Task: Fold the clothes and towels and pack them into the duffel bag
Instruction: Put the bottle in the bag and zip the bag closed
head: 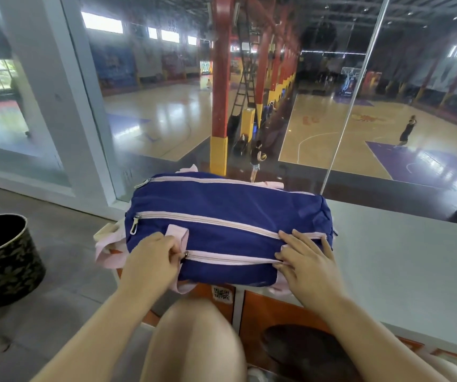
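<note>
A navy duffel bag (pixel 221 205) with pale pink zippers and straps lies on a grey counter (pixel 403 260), bulging and closed along its top zipper. My left hand (pixel 150 260) pinches the metal zipper pull (pixel 186 254) at the left end of the front pocket zipper. My right hand (pixel 307 260) lies flat on the bag's right end, fingers spread along that same zipper line. Pink strap fabric (pixel 108 252) spills out from under the bag's left side. No loose clothes or towels are visible.
A dark camouflage-patterned bin (pixel 1 260) stands on the floor at the left. A glass wall (pixel 249 106) rises directly behind the bag, with a basketball court and people beyond. Orange cabinet fronts (pixel 266 304) sit under the counter, and my bare knee (pixel 194 334) is below the bag.
</note>
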Available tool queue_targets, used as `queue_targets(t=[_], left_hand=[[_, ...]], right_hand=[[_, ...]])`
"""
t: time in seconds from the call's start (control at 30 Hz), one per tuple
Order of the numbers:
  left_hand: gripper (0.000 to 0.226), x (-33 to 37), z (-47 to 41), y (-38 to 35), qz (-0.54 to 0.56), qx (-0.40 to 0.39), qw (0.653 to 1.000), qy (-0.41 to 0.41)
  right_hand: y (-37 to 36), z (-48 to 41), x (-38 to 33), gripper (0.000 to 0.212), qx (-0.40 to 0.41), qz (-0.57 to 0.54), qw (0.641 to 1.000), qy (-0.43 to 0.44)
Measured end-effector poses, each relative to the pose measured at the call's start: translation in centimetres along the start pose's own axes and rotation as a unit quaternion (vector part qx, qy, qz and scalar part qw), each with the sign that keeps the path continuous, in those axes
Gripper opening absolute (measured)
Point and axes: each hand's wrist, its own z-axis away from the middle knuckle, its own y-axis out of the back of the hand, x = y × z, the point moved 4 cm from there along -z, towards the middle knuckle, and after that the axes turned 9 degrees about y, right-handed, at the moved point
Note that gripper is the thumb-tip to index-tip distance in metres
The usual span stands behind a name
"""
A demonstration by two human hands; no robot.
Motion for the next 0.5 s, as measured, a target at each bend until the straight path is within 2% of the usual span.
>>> queue_targets(t=[0.07, 0.13, 0.2, 0.33, 0.5], left_hand=[[0.008, 0.6, 0.1, -0.6, -0.004, 0.026, 1.0, -0.01], [0.032, 1.2, 0.1, -1.5, -0.014, 0.01, 1.0, 0.006], [0.051, 2.1, -0.2, -2.4, -0.007, -0.023, 1.0, 0.002], [0.038, 4.1, -1.8, -4.4, 0.028, -0.054, 0.998, -0.018], [0.039, 7.1, -3.8, -7.4, 0.048, -0.088, 0.994, -0.046]], right_hand=[[0.2, 0.3, 0.3, 0.019, -0.006, -0.011, 1.0, -0.01], [0.4, 0.6, 1.1, 0.025, -0.019, -0.016, 0.999, -0.026], [0.7, 1.1, 1.7, 0.021, -0.025, -0.015, 0.999, -0.031], [1.6, 2.2, 3.4, 0.013, -0.005, -0.002, 0.998, -0.058], [2.1, 2.5, 6.4, 0.026, -0.037, -0.012, 0.993, -0.108]])
